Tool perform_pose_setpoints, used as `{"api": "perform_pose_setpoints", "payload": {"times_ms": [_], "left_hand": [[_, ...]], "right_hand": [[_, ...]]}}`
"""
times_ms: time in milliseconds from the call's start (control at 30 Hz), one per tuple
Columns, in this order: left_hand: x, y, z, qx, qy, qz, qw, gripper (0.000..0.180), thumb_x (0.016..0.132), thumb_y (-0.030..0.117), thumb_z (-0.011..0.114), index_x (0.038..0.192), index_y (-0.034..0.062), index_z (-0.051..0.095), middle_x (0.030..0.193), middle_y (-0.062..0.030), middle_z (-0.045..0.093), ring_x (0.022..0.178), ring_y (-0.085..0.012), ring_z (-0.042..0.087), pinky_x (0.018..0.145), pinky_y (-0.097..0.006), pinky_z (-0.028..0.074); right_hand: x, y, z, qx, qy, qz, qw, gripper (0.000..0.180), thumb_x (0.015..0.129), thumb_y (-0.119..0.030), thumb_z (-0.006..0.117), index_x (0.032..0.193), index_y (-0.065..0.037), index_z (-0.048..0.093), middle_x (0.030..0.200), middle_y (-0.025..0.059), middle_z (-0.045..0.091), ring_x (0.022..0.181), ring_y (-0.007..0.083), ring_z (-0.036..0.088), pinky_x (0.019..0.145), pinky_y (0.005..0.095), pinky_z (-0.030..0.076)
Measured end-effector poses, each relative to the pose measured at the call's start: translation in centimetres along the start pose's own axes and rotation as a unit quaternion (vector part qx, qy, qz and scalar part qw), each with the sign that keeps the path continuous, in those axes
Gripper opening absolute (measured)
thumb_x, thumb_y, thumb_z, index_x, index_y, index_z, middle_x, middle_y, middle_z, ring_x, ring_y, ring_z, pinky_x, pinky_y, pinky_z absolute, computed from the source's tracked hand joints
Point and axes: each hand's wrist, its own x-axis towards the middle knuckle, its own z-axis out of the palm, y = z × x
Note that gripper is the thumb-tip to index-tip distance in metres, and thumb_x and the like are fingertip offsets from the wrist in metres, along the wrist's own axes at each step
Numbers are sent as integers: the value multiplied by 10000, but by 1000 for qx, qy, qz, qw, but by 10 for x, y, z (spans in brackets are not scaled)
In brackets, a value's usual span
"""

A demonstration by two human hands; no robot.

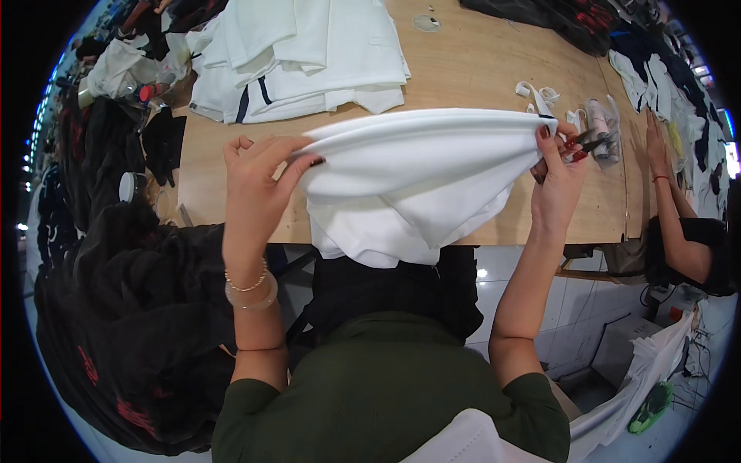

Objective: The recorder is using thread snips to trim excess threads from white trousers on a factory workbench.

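A white garment point(409, 166) is held stretched between two hands above the near edge of a wooden worktop point(463, 73), its lower folds left to hang past that edge in front of a dark green shirt point(401, 393). The garment's left end is gripped by the left hand point(261, 166), the thumb and forefinger closed on the cloth; a beaded bracelet point(248, 284) is worn on that wrist. The right end, where a bit of dark trim is seen, is pinched by the right hand point(560, 179), its thumb pressed on the fabric. Small red-handled snips point(593, 144) are also carried in the right hand, their dark blades pointed toward the worktop's right edge.

A loosely coiled white tape point(546, 96) and a clear plastic bag point(605, 127) are seen just beyond, near the right edge. White garments with dark stripes are stacked in a pile point(301, 58) toward the far left corner, and dark clothing point(552, 21) is heaped at the far edge, on the right. Along the left side, more black garments point(139, 332) are bunched beside a white-lidded jar point(130, 187). Beyond the right edge, a co-worker's hand point(655, 150) is held upright.
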Motion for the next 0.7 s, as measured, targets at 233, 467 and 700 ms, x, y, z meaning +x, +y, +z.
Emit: {"api": "perform_pose_setpoints", "payload": {"times_ms": [233, 467, 700], "left_hand": [[-59, 18, 79, 77, -128, -29, 988, 459, 819, 143, 649, 1245, 25, 525, 1282, -104, 532, 1202, -229, 468, 922, -407, 329], [-90, 46, 108, -253, -47, -183, 949, 563, 839, 43, 603, 1367, -4, 413, 1389, -138, 450, 1184, -245, 487, 935, -318, 371], [-72, 44, 115, -725, -1, -392, 567, 451, 974, 205, 442, 1372, -1, 387, 1361, -106, 482, 1103, -133, 515, 918, -253, 398]], "right_hand": [[-17, 18, -57, -369, -250, -68, 892, 204, 763, 155, 493, 854, 16, 612, 939, 57, 630, 730, 91, 521, 606, 194, 397], [-64, -5, 3, -399, -277, -95, 869, 493, 645, 195, 457, 1009, -62, 669, 1180, 78, 602, 902, 174, 628, 665, 248, 486], [-92, 51, 41, -497, -425, -86, 751, 595, 636, 130, 538, 1190, -84, 588, 1374, -11, 478, 849, 283, 637, 677, 353, 518]]}}
